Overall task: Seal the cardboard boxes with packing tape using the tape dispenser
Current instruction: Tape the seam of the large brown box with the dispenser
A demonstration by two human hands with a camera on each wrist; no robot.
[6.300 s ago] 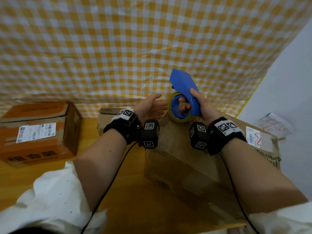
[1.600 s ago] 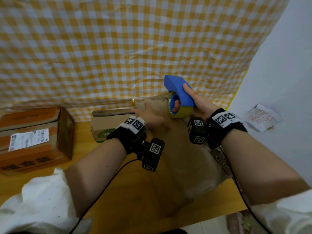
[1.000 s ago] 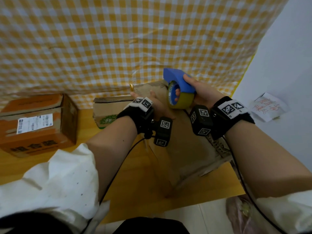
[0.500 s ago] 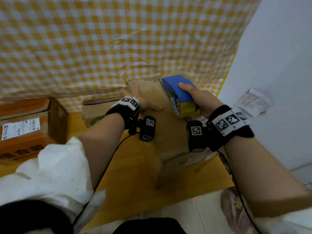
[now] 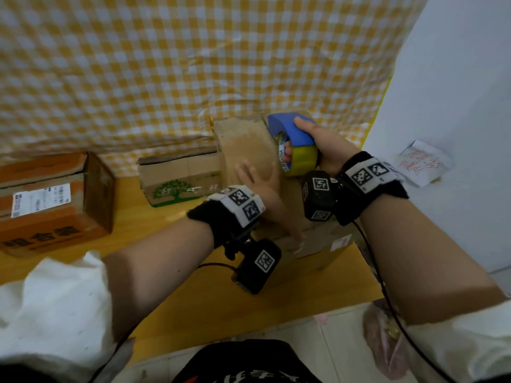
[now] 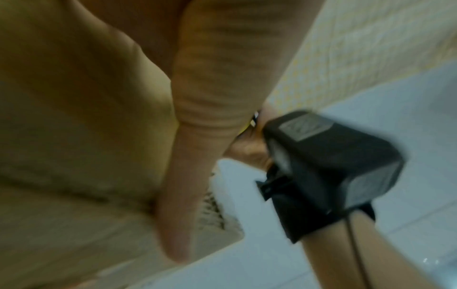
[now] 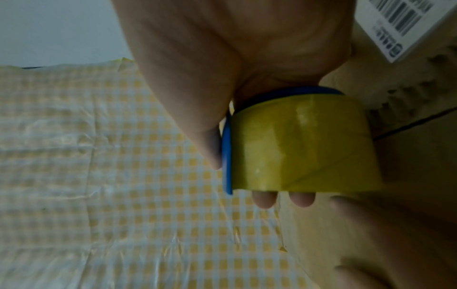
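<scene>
A large brown cardboard box (image 5: 246, 139) stands on the wooden table (image 5: 193, 305) with a barcode label (image 7: 405, 25) on its side. My right hand (image 5: 326, 146) grips a blue tape dispenser (image 5: 293, 128) loaded with a yellowish tape roll (image 5: 302, 160) at the far right of the box top; fingers pass through the roll (image 7: 304, 144). My left hand (image 5: 258, 183) lies flat and blurred on the box top beside the dispenser, thumb (image 6: 197, 156) spread toward the near edge. I cannot tell whether the roll touches the cardboard.
A small box with a green tree print (image 5: 179, 175) sits just left of the big box, and an orange box (image 5: 52, 200) stands at the far left. Yellow checked cloth (image 5: 166, 64) hangs behind. A white wall (image 5: 456, 78) with a red-lettered note (image 5: 423, 163) is on the right.
My left hand has slid back toward me along the box top from its far edge. The right hand keeps the dispenser at the far right of the box.
</scene>
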